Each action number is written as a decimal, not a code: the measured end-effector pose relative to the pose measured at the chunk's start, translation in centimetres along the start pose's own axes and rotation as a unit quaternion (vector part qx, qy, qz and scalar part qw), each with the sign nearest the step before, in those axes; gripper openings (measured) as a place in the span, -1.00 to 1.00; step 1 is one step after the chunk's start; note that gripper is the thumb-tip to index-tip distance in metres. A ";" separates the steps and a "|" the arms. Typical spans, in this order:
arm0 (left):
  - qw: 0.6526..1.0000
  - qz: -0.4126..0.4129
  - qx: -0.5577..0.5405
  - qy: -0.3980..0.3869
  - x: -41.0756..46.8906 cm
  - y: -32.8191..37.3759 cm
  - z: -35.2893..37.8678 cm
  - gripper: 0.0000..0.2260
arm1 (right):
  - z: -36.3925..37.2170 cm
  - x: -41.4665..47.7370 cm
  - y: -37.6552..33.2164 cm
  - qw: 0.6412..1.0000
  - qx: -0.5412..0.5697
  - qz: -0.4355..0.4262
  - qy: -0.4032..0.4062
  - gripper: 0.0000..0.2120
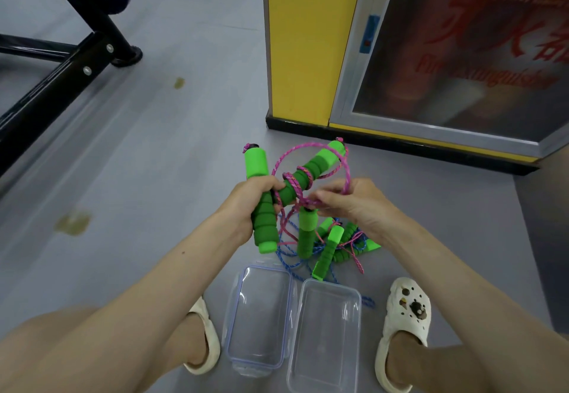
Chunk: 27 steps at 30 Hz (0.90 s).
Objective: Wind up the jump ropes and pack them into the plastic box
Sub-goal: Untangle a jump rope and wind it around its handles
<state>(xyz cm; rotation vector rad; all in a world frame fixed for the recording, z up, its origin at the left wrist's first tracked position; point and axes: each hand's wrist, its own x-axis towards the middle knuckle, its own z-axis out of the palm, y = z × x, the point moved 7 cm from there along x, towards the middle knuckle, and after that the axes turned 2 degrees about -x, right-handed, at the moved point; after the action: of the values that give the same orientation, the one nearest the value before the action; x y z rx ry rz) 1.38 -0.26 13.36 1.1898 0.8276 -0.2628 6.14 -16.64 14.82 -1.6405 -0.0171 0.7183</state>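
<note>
Your forearms reach down from a squat to the jump ropes on the gym floor [154, 177], with both parts of the plastic box lying open between your shoes [406, 309]. Your left grip [246, 205] is closed around one green foam handle [256, 162], held upright, while a second handle [317, 165] crosses it at an angle. Your right grip [354, 205] pinches a loop of the pink rope [292, 182], a few turns of which are already wrapped around the angled handle.

By the look of it, the job is at an early stage. This first rope is only partly wound, with slack hanging below your hands. A tangled pile of ropes [332, 245], green handles with blue and pink cord, lies on the floor just beyond the box. The clear box [329, 283] holds nothing, and its lid [266, 267], trimmed in blue, lies beside it, touching or nearly so. Each rope in the pile remains to be separated, wound and packed.

Room to work is fair. Open floor stretches to your left as far as a black metal frame [61, 78]. A yellow cabinet [308, 54] with a glass door [462, 54] stands close behind the pile, so wide loops are likely safer swung towards you or leftward. Loose cord trails beside the box and near your right shoe, where it could snag.
</note>
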 end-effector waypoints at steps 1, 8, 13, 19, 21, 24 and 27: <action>1.000 0.005 0.006 -0.007 -0.1 0.1 0.2 -0.88 | 0.4 -0.1 0.0 1.000 -0.027 -0.008 -0.010 -0.88; 0.998 0.029 0.032 -0.047 -0.7 0.4 1.4 -0.88 | -0.8 0.7 0.8 0.998 -0.018 0.000 0.057 -0.87; 0.995 0.054 0.076 -0.046 -0.4 0.7 1.3 -0.94 | -0.1 0.6 0.8 0.999 -0.037 0.006 -0.006 -0.92; 0.989 0.066 0.112 -0.065 -0.8 -0.4 1.8 -0.97 | 0.2 0.4 1.3 0.992 -0.123 0.021 0.004 -0.61; 0.991 0.067 0.102 -0.060 -0.8 -0.5 1.8 -0.95 | 0.4 0.3 1.3 0.978 -0.210 0.002 0.001 -0.49; 0.992 0.074 0.086 -0.054 -0.8 0.0 1.7 -0.96 | 0.7 0.0 0.6 0.967 -0.246 -0.064 0.014 -0.48; 0.991 0.081 0.070 -0.075 -1.2 0.1 2.6 -0.95 | 0.1 -0.3 -0.9 0.973 -0.182 -0.123 0.070 -0.85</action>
<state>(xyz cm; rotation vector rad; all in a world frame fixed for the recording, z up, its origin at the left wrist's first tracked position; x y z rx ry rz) 1.71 -2.85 14.56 1.3432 0.5856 -0.2765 6.19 -16.44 15.73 -1.9937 -0.2603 0.4234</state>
